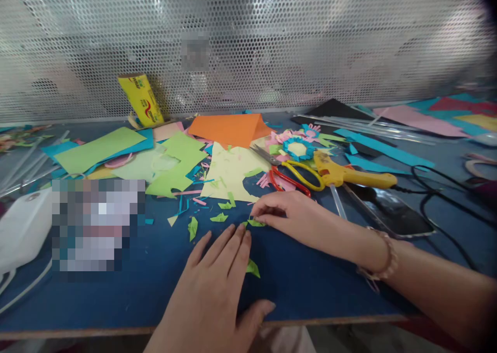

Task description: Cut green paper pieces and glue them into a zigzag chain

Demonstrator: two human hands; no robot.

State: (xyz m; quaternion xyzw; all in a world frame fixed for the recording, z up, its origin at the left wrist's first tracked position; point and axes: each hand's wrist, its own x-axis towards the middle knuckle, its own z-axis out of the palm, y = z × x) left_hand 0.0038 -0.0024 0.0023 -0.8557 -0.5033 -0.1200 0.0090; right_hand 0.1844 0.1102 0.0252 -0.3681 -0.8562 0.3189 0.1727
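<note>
My left hand lies on the blue table with its fingers stretched forward and the thumb apart. Beside its fingertips, my right hand pinches a small folded green paper leaf between thumb and forefinger, low against the tabletop. Another green paper leaf pokes out from beside the left hand's forefinger. Further leaf-shaped scraps rest ahead of the left hand, one upright in outline and one lying sideways. Part of the pinched piece is hidden by the fingers.
Scissors and a yellow glue gun lie beyond my right hand, near a phone and black cable. Cream paper, green sheets and folded orange paper spread ahead. A white power strip sits left; perforated metal stands behind.
</note>
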